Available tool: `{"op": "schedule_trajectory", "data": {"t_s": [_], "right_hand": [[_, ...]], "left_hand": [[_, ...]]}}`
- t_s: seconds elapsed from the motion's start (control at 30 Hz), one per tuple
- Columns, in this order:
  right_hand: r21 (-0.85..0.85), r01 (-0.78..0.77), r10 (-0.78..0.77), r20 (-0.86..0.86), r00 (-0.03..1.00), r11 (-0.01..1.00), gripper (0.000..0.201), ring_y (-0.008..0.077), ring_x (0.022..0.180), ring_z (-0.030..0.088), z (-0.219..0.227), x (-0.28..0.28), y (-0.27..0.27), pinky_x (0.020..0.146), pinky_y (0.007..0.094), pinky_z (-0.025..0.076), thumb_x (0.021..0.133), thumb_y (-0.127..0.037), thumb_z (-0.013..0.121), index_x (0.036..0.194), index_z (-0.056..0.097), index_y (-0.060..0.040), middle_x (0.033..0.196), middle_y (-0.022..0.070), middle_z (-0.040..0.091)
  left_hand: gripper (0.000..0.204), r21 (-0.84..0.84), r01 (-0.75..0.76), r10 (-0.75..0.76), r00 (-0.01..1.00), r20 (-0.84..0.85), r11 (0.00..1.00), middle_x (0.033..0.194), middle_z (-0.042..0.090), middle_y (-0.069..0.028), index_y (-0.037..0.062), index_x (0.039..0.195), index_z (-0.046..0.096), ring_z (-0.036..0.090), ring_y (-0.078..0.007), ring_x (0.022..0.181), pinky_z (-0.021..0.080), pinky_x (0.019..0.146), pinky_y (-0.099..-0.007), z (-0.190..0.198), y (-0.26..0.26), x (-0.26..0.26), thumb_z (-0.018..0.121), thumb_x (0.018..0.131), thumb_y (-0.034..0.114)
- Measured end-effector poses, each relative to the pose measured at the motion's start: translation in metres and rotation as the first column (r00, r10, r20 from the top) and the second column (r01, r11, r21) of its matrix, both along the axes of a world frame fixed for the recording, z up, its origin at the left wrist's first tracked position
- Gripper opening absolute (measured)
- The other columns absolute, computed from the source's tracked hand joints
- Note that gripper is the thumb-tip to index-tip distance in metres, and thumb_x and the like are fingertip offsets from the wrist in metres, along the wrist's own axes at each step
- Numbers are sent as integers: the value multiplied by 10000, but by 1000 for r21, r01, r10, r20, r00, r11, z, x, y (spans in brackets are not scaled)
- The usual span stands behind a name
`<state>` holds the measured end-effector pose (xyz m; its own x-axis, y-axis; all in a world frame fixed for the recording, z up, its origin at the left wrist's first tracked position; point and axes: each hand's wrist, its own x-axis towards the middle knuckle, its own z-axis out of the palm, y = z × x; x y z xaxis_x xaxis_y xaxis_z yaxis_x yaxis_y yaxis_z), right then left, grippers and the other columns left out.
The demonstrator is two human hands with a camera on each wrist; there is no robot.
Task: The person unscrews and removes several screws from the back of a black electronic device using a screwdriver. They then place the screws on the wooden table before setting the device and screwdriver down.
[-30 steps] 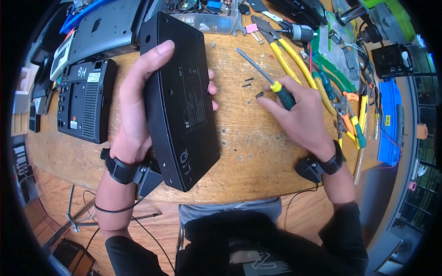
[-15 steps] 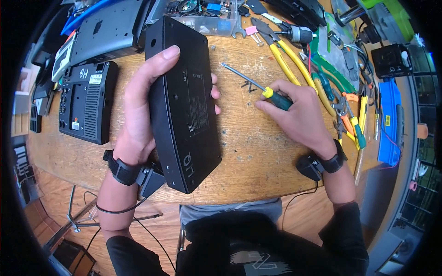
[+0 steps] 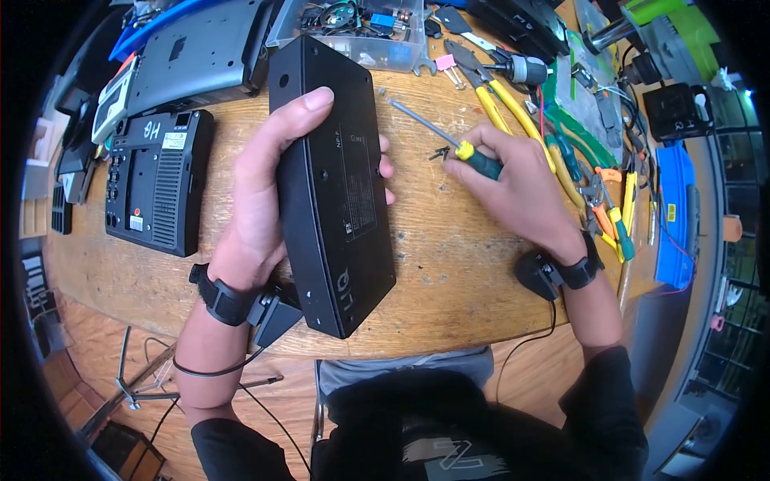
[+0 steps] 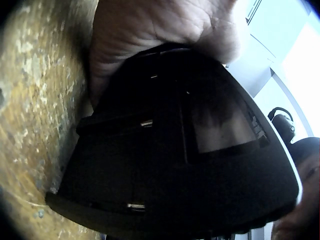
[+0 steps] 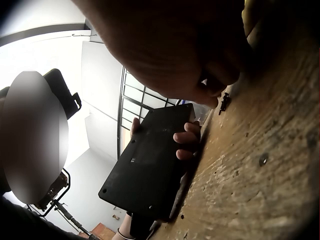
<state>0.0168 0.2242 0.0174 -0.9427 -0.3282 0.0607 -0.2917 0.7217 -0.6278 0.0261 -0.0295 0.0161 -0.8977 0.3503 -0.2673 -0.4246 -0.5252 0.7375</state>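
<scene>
The left hand point(image 3: 261, 172) grips a black box-shaped device point(image 3: 341, 200), thumb over its near face and fingertips showing past its right side. The device is tilted, its labelled face toward the head camera; in the right wrist view the device point(image 5: 150, 155) shows screw holes at its corners. A screwdriver point(image 3: 425, 122) with a green and yellow handle is in the right hand point(image 3: 525, 188), its shaft pointing up and left. Small dark screws point(image 3: 439, 153) lie on the table by the right fingertips; the right wrist view shows the screws point(image 5: 224, 102) beside the fingers.
A second black device point(image 3: 160, 180) lies at the left, with a larger black panel point(image 3: 196, 56) behind it. A clear bin of parts point(image 3: 365, 54) stands at the back. Pliers point(image 3: 513, 112), more tools and a blue tray point(image 3: 676, 216) are on the right.
The left hand and the device have shifted slightly right in the head view. The right fingers are closer to the screws, which now sit more bunched together.
</scene>
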Motion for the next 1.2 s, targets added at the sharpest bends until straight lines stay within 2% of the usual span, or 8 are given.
{"op": "schedule_trajectory", "data": {"t_s": [0.13, 0.23, 0.37, 0.43, 0.6, 0.73, 0.97, 1.2], "right_hand": [[35, -39, 39, -9, 999, 999, 200, 329, 636, 659, -1, 4, -1, 606, 407, 484, 890, -147, 778, 944, 702, 29, 754, 208, 685], [58, -27, 25, 32, 999, 998, 210, 337, 615, 640, 2, 3, -2, 594, 410, 475, 888, -157, 782, 929, 705, 33, 734, 216, 670], [131, -4, -7, 80, 997, 991, 228, 308, 591, 633, 7, 3, -1, 576, 393, 469, 894, -176, 785, 909, 702, 36, 703, 208, 655], [22, 42, -45, 160, 986, 999, 215, 226, 581, 633, 2, 5, 4, 567, 353, 465, 914, -175, 777, 921, 704, 27, 692, 158, 673], [-340, 178, -26, 406, 914, 923, 100, 4, 630, 557, 19, 26, -9, 570, 205, 410, 977, -123, 720, 962, 685, -31, 727, -14, 705], [-488, 193, 90, 498, 863, 851, 84, 15, 654, 580, 32, 45, -19, 596, 202, 432, 999, -91, 677, 1002, 647, -12, 742, 3, 700], [-638, 269, 229, 586, 777, 721, 89, 62, 661, 639, 29, 68, -32, 623, 235, 500, 1010, -90, 676, 1001, 626, -17, 746, 20, 667], [-638, 176, 160, 433, 887, 750, 96, 51, 617, 611, 17, 79, -34, 556, 243, 471, 980, -78, 717, 1002, 639, -28, 701, 1, 642]], "left_hand": [[673, -17, 22, -22, 999, -36, 1000, 1060, 687, -216, -55, 1299, 558, 706, -290, 909, 624, 809, -436, -3, -1, -2, 521, 991, 542], [563, 7, -21, 21, 1000, 2, 1000, 961, 704, -170, -15, 1133, 629, 729, -258, 833, 627, 761, -408, -1, 2, -1, 619, 955, 519], [555, 5, -30, 30, 999, 21, 1000, 952, 703, -167, -13, 1107, 639, 731, -257, 826, 630, 759, -402, 0, 3, 1, 625, 952, 520], [552, 2, -45, 45, 999, 18, 999, 949, 703, -166, -12, 1092, 646, 732, -258, 824, 632, 762, -400, 1, 4, 1, 626, 951, 521], [698, -21, -15, 14, 999, -44, 1000, 1116, 685, -222, -46, 1312, 552, 718, -298, 954, 627, 840, -450, -7, 2, 0, 498, 992, 571], [595, 75, -161, 161, 987, 4, 984, 962, 702, -177, -21, 1114, 639, 730, -269, 856, 633, 802, -421, -2, 14, 3, 581, 959, 550], [656, 56, -177, 178, 984, -6, 983, 959, 705, -194, -29, 1101, 637, 726, -294, 861, 624, 829, -431, -4, 17, 9, 520, 963, 602], [635, 96, -308, 310, 950, -15, 947, 975, 696, -170, -5, 1084, 634, 725, -287, 916, 623, 844, -469, -9, 26, 11, 533, 950, 607]]}}
